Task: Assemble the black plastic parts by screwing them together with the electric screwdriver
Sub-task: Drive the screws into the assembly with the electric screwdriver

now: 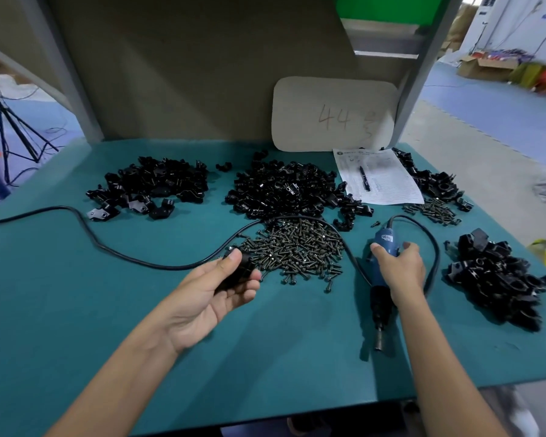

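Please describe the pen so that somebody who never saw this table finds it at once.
A beige board marked 44 leans at the back. In front of it lies a white printed sheet; the pen rests on it, slim and straight, unlike the chunky black plastic parts around.

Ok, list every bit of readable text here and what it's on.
"44": handwritten on the beige board.
Scribble beside it: illegible.
Printed sheet: too small to read.
Label on the electric screwdriver: too small.
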